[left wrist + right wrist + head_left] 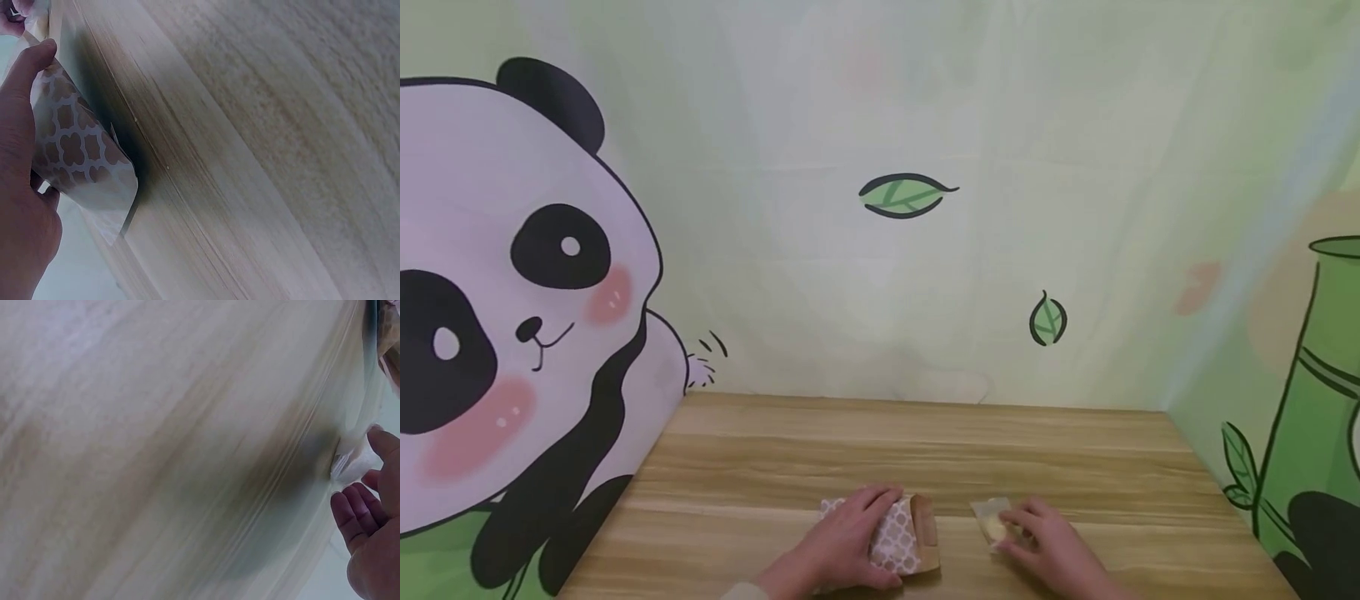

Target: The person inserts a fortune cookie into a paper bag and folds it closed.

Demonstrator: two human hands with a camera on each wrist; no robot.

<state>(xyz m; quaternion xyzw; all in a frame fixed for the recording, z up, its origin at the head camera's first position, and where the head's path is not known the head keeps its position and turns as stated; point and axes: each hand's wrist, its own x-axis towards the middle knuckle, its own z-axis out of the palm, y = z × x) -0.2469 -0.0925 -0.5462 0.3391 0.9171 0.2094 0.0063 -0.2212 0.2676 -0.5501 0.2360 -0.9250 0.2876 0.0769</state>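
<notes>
Our left hand [842, 546] grips the patterned pouch [897, 540], probably steadying it; our right hand [1054, 546] pinches a little packet [992, 525] off right.

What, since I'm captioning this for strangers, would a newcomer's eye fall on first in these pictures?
Probably the big cartoon panda on the left of the head view. Next, on the wooden table at the bottom, come the left hand gripping a patterned paper pouch and, to its right, the right hand pinching a small translucent packet.
</notes>
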